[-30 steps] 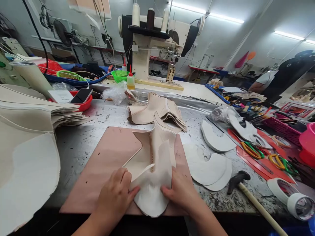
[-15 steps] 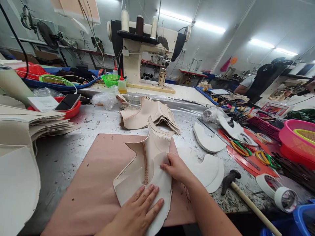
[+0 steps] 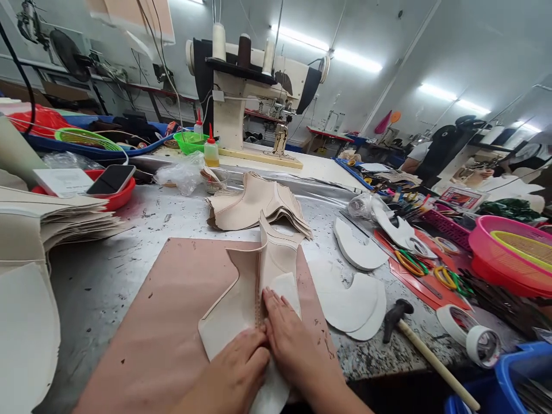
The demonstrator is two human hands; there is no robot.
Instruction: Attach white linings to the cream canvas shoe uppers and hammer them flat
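A cream shoe upper point(image 3: 241, 287) with a stitched seam down its middle lies on a pinkish-brown mat point(image 3: 172, 305). A white backing piece point(image 3: 288, 287) rests on its right half. My left hand point(image 3: 233, 368) is closed at the lower seam, its curled fingers gripping the material there. Flat against the white piece, just right of the seam, lies my right hand point(image 3: 288, 339) with fingers stretched out. The two hands touch at the fingertips. Both hands and wrists cover the lower part of the upper.
Behind the mat lies a stack of cream uppers point(image 3: 259, 201); another stack point(image 3: 26, 230) is at left. White curved pieces point(image 3: 353, 299), a hammer point(image 3: 399, 316), scissors point(image 3: 409, 261) and tape rolls point(image 3: 483, 345) lie at right. A sewing machine point(image 3: 228, 109) stands at the back.
My right hand has moved from the upper's right edge down and left to the seam. My left hand, flat before, is now curled at the seam. The view has shifted slightly right.
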